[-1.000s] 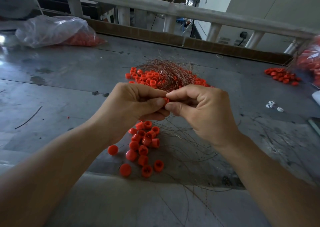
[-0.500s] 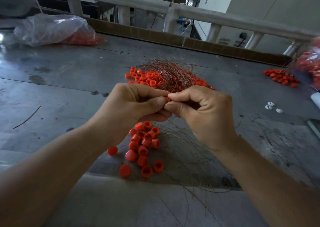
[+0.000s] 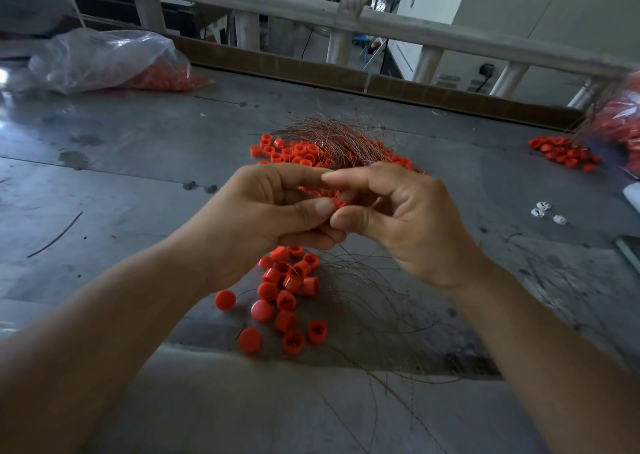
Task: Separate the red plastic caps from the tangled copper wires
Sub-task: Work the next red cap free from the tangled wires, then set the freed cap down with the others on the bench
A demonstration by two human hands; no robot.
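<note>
My left hand (image 3: 273,211) and my right hand (image 3: 398,221) meet above the grey metal table (image 3: 138,176). Both pinch one red cap (image 3: 339,204) between thumb and fingers; only its edge shows. Beyond the hands lies a tangle of copper wires (image 3: 332,141) mixed with red caps (image 3: 287,150). Below the hands sits a pile of loose red caps (image 3: 287,290), with thin loose wires (image 3: 374,308) spread to its right.
A clear plastic bag of red caps (image 3: 114,62) lies at the back left. Another heap of red caps (image 3: 564,152) and a second bag (image 3: 620,121) are at the far right. Small white pieces (image 3: 543,211) lie at the right. A railing (image 3: 311,13) runs behind the table.
My right hand's fingers have spread and its index finger has lifted to touch my left index finger. The cap stays pinched between both hands, which have shifted only slightly.
</note>
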